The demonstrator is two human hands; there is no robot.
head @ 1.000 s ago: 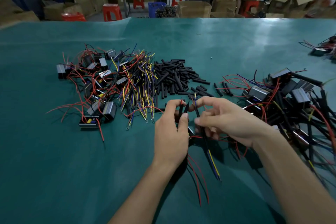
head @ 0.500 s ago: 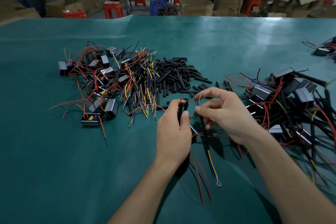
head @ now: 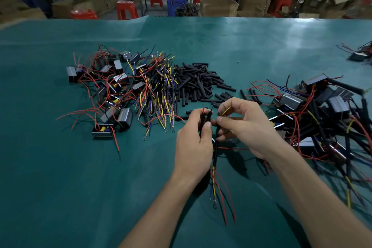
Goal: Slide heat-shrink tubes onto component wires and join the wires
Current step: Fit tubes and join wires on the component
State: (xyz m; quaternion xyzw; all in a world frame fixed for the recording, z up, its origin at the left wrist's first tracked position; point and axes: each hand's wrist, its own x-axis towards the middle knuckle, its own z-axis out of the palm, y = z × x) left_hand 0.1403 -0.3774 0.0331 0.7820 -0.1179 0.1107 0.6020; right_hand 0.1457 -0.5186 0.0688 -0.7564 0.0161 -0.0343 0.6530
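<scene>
My left hand (head: 194,144) grips two black heat-shrink tubes (head: 205,120) upright, a red wire tip poking from one. My right hand (head: 244,125) pinches a yellow and blue wire bundle (head: 215,159) sleeved in black tubing; its ring terminal hangs toward me over the mat. Red wires (head: 223,197) trail down from between both hands. The component they belong to is hidden behind my hands. A heap of loose black tubes (head: 198,84) lies just beyond my fingers.
A pile of black components with red wires (head: 106,90) and a bundle of yellow-blue leads (head: 159,94) lie at the left on the green mat (head: 60,177). Another heap of components (head: 322,119) lies at the right. Stools, boxes and seated people stand beyond the table.
The right hand has drawn the wire bundle up and toward the left hand, so the ring terminal now hangs free near me. The left hand keeps its grip on the tubes.
</scene>
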